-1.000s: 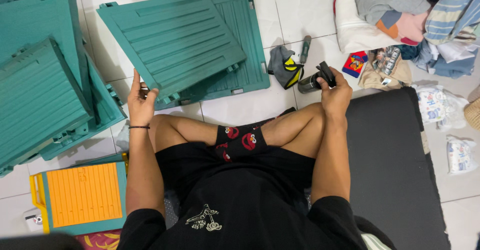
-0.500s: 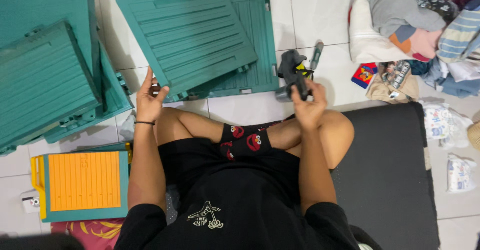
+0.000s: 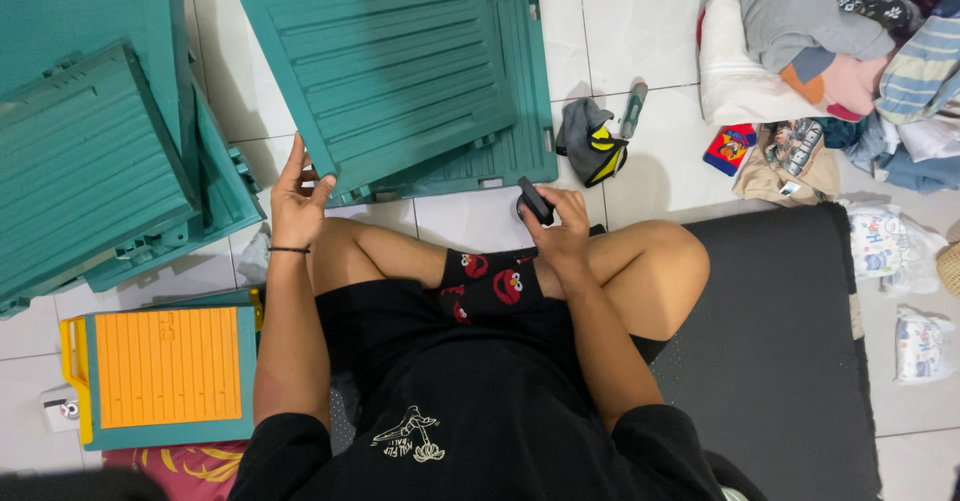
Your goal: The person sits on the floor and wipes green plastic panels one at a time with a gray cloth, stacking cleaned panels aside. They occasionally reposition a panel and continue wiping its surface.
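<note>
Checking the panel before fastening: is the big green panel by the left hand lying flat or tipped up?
Tipped up: the left hand lifts the green panel by its near corner, over another panel lying flat.

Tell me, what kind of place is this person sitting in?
Probably a room at home: a white tiled floor, a heap of clothes by a dark mat, and teal plastic panels spread out like flat-pack furniture parts.

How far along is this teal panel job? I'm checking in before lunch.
Done: nothing looks joined; several teal ribbed plastic panels lie stacked loose on the white tiled floor. In hand: the left hand steadies the corner of the tilted teal panel, and the right hand holds a small black tool. Left: apparently all the fitting together.
</note>
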